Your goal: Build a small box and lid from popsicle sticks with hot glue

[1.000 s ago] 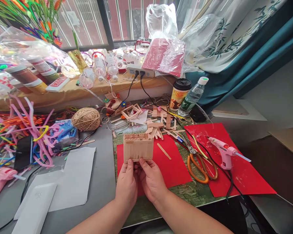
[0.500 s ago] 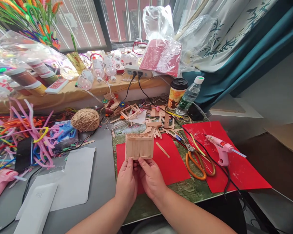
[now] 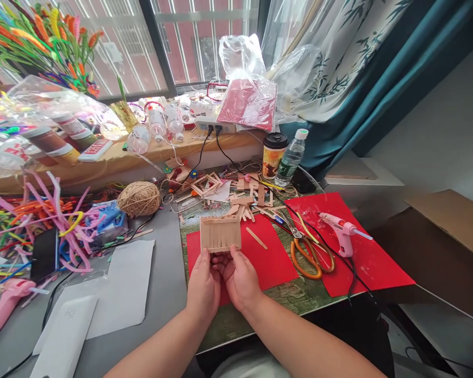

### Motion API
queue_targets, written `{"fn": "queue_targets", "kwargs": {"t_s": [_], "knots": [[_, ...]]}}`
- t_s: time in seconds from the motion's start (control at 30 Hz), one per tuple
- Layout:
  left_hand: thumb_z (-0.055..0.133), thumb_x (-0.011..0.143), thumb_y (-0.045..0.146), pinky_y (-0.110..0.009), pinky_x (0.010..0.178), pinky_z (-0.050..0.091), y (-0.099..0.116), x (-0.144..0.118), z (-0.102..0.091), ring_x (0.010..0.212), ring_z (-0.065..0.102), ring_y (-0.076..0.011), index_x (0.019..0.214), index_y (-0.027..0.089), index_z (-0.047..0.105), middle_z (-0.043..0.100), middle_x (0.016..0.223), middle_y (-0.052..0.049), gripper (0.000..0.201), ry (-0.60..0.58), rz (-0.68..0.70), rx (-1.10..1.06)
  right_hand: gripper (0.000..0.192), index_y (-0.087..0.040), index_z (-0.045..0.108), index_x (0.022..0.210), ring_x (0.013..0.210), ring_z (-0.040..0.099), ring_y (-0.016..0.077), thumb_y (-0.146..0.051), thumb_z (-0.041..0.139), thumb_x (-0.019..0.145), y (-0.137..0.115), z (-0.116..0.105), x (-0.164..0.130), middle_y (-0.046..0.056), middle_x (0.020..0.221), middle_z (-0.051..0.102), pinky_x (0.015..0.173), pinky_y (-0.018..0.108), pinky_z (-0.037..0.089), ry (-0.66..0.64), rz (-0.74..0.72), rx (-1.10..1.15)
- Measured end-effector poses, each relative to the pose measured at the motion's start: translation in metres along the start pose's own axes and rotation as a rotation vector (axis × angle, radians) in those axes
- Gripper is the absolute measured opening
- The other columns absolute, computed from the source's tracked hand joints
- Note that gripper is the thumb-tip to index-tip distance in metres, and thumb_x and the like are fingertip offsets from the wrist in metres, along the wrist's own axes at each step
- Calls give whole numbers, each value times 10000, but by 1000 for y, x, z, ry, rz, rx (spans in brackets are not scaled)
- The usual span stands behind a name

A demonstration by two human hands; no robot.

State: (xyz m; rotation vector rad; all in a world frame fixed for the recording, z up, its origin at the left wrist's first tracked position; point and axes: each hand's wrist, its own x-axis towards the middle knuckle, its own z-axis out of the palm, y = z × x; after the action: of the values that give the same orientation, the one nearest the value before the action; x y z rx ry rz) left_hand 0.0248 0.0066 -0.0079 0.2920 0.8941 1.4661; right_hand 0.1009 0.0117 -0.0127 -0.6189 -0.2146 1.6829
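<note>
A small panel of popsicle sticks (image 3: 220, 234), upright sticks side by side with cross sticks along its top and bottom, is held up in both hands. My left hand (image 3: 203, 283) grips its lower left corner, thumb on the near face. At the lower right corner my right hand (image 3: 241, 277) pinches it the same way; the fingers behind are partly hidden. Beneath lies a red sheet (image 3: 274, 262), with one loose popsicle stick (image 3: 256, 238) on it, to the right of the panel.
Scissors (image 3: 307, 260) and a pink glue gun (image 3: 341, 231) lie on the right. Behind the panel is a pile of wooden stick pieces (image 3: 242, 202). A coffee cup (image 3: 274, 156) and water bottle (image 3: 291, 158) stand further back. Twine (image 3: 139, 199) and pipe cleaners (image 3: 59, 215) are left.
The view has shifted, so the table things on the right appear further left. The panel now tilts back a little more, and my right thumb sits nearer its right corner.
</note>
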Motion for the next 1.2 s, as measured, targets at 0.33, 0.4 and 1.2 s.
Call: {"fn": "queue_targets", "kwargs": {"t_s": [0.33,0.4,1.2], "knots": [[766,891,446,-241,774,532,0,0,-2,857,693,-131,1096,172,727,765,1004,-55,344,58,12,44,416,-151,762,956,809,717,210,-559,757,879,11,-3,1,90,860,774,706,325,593,21,-33,-58],[790,871,437,-244,773,533,1,-1,-1,861,701,-137,1082,174,728,765,989,-54,343,41,22,65,429,-152,761,981,812,719,214,-568,754,878,11,-3,1,91,866,777,709,330,593,22,-23,-48],[841,823,302,-262,872,560,5,1,-3,956,725,-156,1016,165,753,776,1039,-72,253,23,-38,6,422,-133,761,967,782,737,222,-548,748,891,5,0,-1,113,876,792,696,343,610,62,-12,-44]]}}
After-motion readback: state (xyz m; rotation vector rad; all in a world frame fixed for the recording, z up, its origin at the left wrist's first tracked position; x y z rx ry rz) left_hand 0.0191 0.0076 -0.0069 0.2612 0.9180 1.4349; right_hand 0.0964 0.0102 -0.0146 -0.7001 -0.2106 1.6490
